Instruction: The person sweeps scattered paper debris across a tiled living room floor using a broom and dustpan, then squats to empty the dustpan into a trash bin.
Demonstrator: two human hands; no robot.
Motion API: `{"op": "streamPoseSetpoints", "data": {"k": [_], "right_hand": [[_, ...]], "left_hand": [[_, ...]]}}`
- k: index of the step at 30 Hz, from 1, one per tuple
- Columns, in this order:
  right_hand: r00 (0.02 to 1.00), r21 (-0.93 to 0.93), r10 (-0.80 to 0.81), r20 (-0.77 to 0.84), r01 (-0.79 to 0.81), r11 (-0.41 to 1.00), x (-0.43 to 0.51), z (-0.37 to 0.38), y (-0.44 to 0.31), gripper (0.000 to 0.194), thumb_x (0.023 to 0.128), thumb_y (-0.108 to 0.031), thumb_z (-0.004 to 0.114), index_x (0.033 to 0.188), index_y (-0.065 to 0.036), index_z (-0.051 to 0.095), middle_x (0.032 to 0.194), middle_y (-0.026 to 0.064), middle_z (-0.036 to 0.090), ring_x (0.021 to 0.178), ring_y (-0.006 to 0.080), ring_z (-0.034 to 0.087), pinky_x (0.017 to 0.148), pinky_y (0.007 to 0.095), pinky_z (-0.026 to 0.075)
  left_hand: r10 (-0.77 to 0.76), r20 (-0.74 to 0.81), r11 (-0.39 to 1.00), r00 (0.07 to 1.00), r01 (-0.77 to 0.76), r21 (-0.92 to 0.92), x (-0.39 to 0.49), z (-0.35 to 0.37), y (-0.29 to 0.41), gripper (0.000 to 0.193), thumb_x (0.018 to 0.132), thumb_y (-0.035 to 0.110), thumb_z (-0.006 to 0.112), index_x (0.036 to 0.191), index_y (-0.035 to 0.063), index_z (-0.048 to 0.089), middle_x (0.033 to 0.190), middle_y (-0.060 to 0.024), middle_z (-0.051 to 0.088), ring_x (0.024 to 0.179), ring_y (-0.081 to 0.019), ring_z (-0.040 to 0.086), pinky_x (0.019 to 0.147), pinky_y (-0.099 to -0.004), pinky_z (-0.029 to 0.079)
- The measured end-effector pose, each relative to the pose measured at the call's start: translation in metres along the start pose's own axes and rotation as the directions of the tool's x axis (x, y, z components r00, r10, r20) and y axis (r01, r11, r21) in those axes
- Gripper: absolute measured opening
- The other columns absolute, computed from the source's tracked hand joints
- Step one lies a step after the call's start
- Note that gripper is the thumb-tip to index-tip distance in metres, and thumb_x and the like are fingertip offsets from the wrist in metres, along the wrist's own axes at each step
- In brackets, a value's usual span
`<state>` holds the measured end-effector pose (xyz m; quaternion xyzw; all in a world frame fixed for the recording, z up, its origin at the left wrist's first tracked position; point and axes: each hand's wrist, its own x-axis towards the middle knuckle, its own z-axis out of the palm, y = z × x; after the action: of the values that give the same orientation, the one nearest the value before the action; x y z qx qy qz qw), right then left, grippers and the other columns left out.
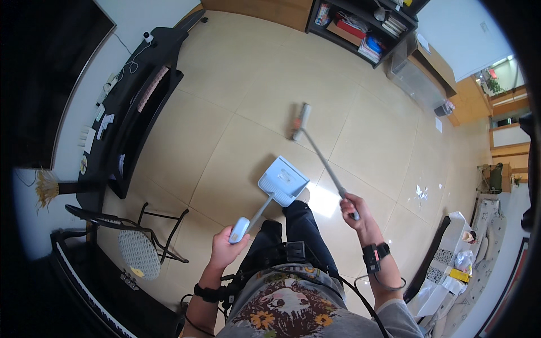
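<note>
My left hand (228, 247) is closed around the light-blue handle end of a dustpan, low and left of centre. The light-blue dustpan (284, 181) hangs just ahead of my feet, its ribbed side turned towards me. My right hand (354, 211) grips the top of a grey pole (323, 159) belonging to a long-handled floor cleaning tool. At the pole's far end is a white and grey head (302, 120) with an orange patch, over the tiled floor beyond the dustpan. Blur leaves it unclear whether this is a broom or a mop, and whether it touches the floor.
Beige floor tiles (270, 76) spread around me. Along the left stands a black TV cabinet (156, 55), with a folding chair (137, 249) nearer. A dark bookshelf (338, 38) and clear plastic bin (408, 80) stand at the back. A sofa (486, 236) lines the right.
</note>
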<state>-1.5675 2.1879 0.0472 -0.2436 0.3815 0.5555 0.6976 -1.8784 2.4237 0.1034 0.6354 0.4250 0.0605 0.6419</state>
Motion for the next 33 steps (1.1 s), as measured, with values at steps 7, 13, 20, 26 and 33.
{"op": "streamPoseSetpoints", "data": {"k": [7,13,20,26,33], "right_hand": [[0.911,0.153,0.379,0.162,-0.403,0.902,0.152,0.114,-0.017,0.02,0.085,-0.009,0.052,0.07,-0.004,0.039,0.056,-0.0009,0.041,0.041,0.0052,0.04,0.035,0.015,0.035],[0.932,0.352,0.332,0.146,-0.363,0.863,0.219,0.138,-0.078,0.017,0.083,-0.003,0.05,0.069,-0.003,0.041,0.06,0.0004,0.043,0.043,0.0065,0.04,0.037,0.0149,0.035],[0.981,0.442,0.175,0.086,-0.195,0.875,0.103,-0.001,-0.241,0.016,0.088,-0.01,0.044,0.074,-0.003,0.042,0.059,-0.0014,0.041,0.043,0.0047,0.038,0.035,0.0151,0.031],[0.994,0.635,-0.004,-0.11,0.074,0.769,-0.059,-0.131,-0.261,0.018,0.084,-0.013,0.053,0.076,0.002,0.049,0.059,-0.0003,0.046,0.043,0.0038,0.041,0.034,0.0136,0.033],[0.912,0.318,-0.254,-0.323,0.358,0.878,-0.078,-0.122,-0.276,0.012,0.084,-0.009,0.05,0.077,-0.001,0.044,0.063,0.0048,0.05,0.043,0.0039,0.043,0.032,0.0124,0.036]], "left_hand": [[-0.041,-0.116,0.996,0.992,0.05,0.073,0.031,0.024,0.037,0.015,0.074,0.008,0.067,0.084,0.0015,0.057,0.058,0.0029,0.052,0.046,-0.003,0.045,0.042,-0.0196,0.036],[-0.123,-0.247,0.987,0.961,0.144,0.07,0.065,0.062,0.088,0.017,0.073,0.008,0.067,0.086,0.0014,0.057,0.06,0.0022,0.053,0.048,-0.0028,0.046,0.042,-0.019,0.036],[-0.094,-0.161,0.955,0.982,0.134,0.263,0.132,0.098,0.119,0.022,0.073,0.013,0.068,0.088,0.0001,0.058,0.061,0.0013,0.055,0.05,-0.0036,0.047,0.045,-0.0201,0.039],[0.025,-0.085,0.96,0.996,0.0,0.279,0.185,0.127,0.146,0.02,0.074,0.012,0.066,0.089,0.0002,0.058,0.059,0.0018,0.053,0.048,-0.0035,0.047,0.043,-0.0205,0.038],[0.114,0.031,0.96,0.993,-0.118,0.255,0.222,0.156,0.169,0.015,0.076,0.011,0.065,0.086,0.0018,0.059,0.058,0.0027,0.052,0.047,-0.003,0.045,0.042,-0.0208,0.036]]}}
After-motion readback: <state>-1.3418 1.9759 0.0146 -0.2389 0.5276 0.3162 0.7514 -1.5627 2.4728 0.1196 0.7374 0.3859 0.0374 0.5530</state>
